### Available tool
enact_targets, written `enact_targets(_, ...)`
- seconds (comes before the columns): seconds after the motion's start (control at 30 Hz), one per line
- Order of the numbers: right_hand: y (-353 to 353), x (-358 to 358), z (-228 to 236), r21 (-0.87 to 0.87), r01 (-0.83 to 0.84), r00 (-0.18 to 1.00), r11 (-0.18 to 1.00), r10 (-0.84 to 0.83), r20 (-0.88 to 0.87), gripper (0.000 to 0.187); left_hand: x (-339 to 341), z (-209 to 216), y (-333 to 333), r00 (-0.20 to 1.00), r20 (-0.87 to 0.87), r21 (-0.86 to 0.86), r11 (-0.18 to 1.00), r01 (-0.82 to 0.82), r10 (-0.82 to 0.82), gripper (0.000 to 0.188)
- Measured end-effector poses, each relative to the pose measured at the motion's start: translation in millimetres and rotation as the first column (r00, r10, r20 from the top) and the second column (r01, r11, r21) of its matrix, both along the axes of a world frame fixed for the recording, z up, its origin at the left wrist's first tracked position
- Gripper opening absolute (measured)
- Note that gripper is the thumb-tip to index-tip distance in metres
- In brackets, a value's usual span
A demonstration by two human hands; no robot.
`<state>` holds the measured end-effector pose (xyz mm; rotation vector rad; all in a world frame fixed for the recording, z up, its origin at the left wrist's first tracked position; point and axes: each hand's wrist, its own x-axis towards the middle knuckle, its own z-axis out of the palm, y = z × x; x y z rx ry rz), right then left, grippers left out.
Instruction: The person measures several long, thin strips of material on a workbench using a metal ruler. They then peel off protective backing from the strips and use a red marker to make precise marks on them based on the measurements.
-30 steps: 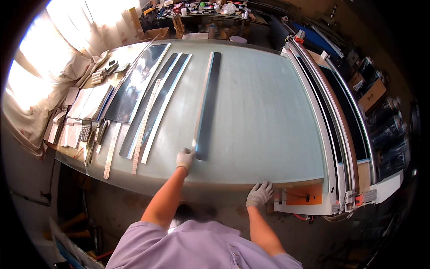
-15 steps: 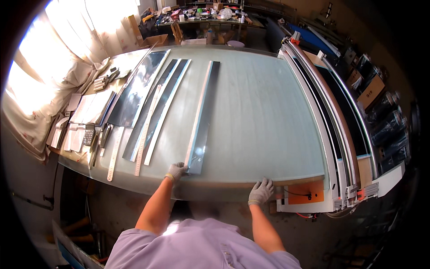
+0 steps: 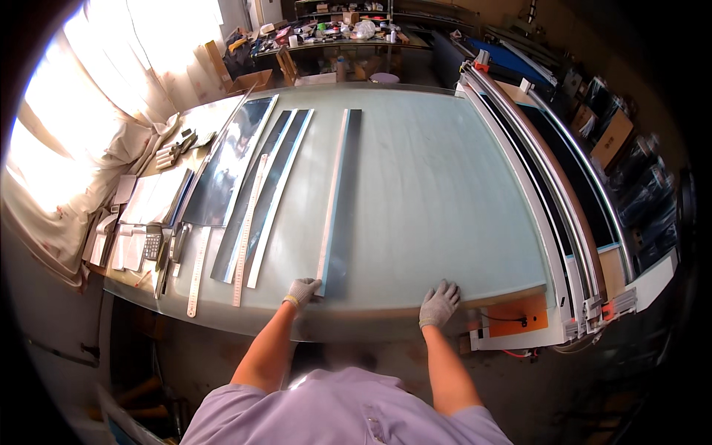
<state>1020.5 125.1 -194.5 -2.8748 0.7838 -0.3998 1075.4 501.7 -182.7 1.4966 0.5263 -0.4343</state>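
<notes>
My left hand (image 3: 302, 291), in a grey work glove, is at the table's near edge. Its fingers are closed at the near corner of a long, dark, glossy film strip (image 3: 345, 200) with a pale band along its left side and a thin blue line. My right hand (image 3: 440, 302), gloved the same way, rests palm down on the near edge of the pale green table top (image 3: 423, 193). Its fingers are stretched out and it holds nothing. Left of the strip lie two more dark strips (image 3: 285, 167) with pale borders, with a steel ruler (image 3: 248, 230) across them.
Another ruler (image 3: 198, 271), a wide shiny sheet (image 3: 226, 174), a calculator (image 3: 153, 245) and papers (image 3: 154, 196) lie at the left, beside a curtain (image 3: 81, 141). A railed gantry (image 3: 552, 178) spans the right side. A cluttered bench (image 3: 334, 37) stands behind.
My right hand has moved slightly farther onto the table top. My left hand stays at the strip's near end. The whole view has shifted a little with my head.
</notes>
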Motion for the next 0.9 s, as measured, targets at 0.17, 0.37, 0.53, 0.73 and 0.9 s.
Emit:
enact_targets(0.17,-4.6,7.6,-2.8,0.040,0.013,1.000,0.999,-0.013,0.002,0.045,-0.7,2.4,0.5,0.999,0.007,-0.008,0.999,0.048,-0.048,0.039)
enact_targets(0.37,-6.5,9.2,-4.7,0.030,0.009,1.000,0.999,-0.010,0.019,0.045,-0.3,-7.5,4.0,0.997,0.014,0.007,0.997,0.077,-0.077,0.038)
enact_targets(0.53,-6.3,10.0,-1.6,0.028,0.004,1.000,1.000,-0.005,0.019,0.046,0.0,-6.7,3.7,0.997,0.008,-0.012,0.997,0.082,-0.081,0.038)
enact_targets(0.73,-7.2,10.0,-3.7,0.027,0.011,1.000,1.000,-0.012,0.022,0.045,-0.3,3.5,1.1,0.994,-0.003,0.012,0.994,0.108,-0.108,0.038)
enact_targets(0.9,-5.6,10.1,-2.4,0.035,0.008,1.000,0.999,-0.009,0.009,0.045,0.8,-8.5,6.5,0.994,0.020,0.026,0.994,0.107,-0.108,0.039)
